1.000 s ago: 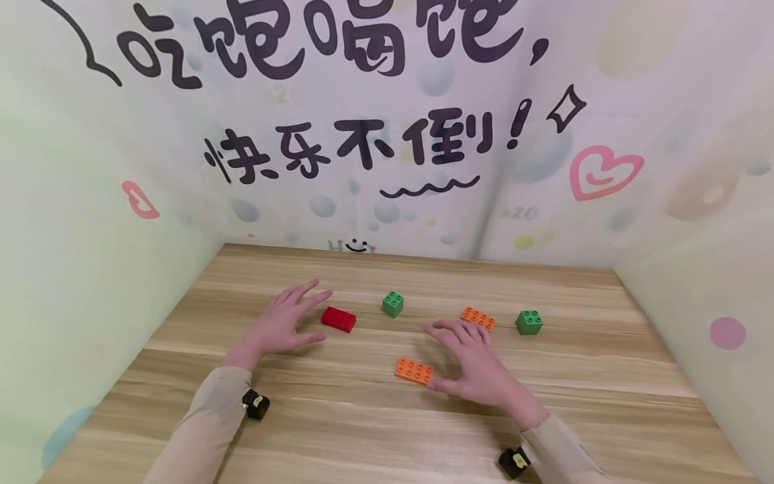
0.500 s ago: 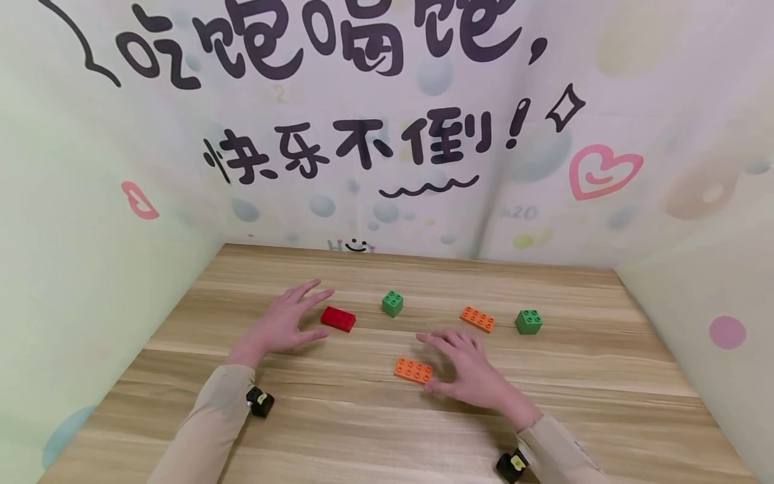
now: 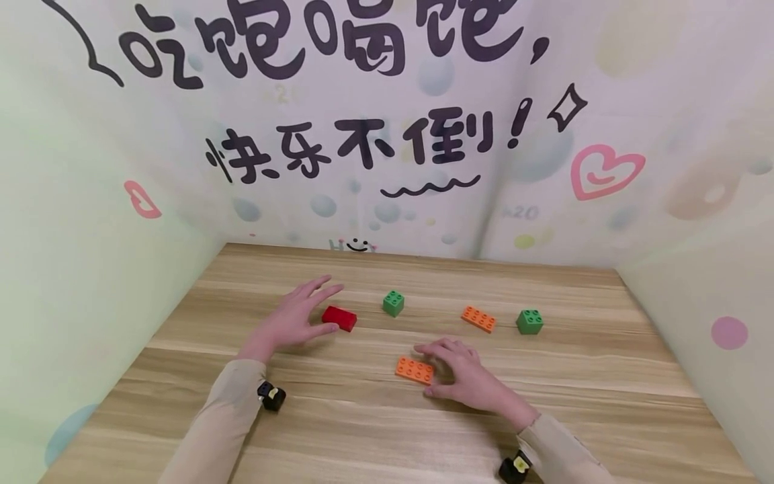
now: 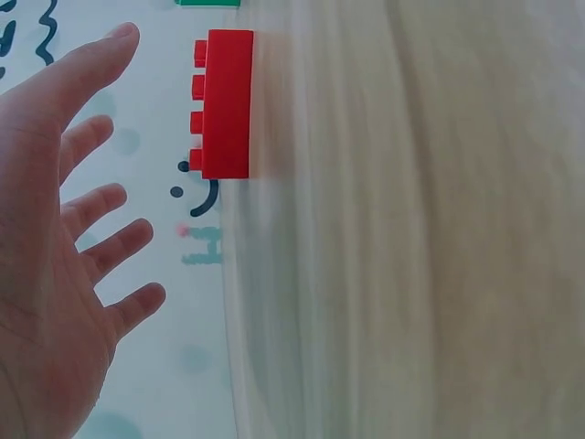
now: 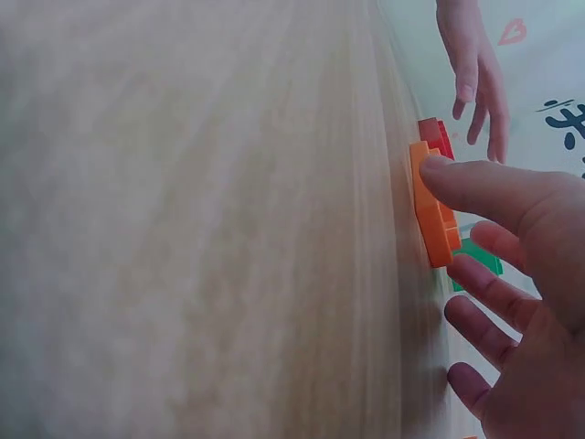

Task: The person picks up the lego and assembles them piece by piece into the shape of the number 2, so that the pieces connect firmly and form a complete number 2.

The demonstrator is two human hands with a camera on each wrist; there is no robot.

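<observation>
My left hand is spread, fingers apart and holding nothing, just left of a red toy brick. In the left wrist view the red brick lies studs toward the far wall, with a gap between it and the thumb. Over the right end of the near orange brick hovers my right hand, fingers loosely bent, thumb on the near side and index finger on the far side. From the right wrist, the thumb overlaps the orange brick while the other fingers stay extended.
Farther back stand a small green brick, a second flat orange brick and another green brick. Printed cloth walls border the wooden table at the back and sides. Each wrist carries a small black camera.
My left hand has moved slightly right and forward, closer to the red brick. My right hand has lowered and drawn in toward the near orange brick, uncovering the far orange one.
</observation>
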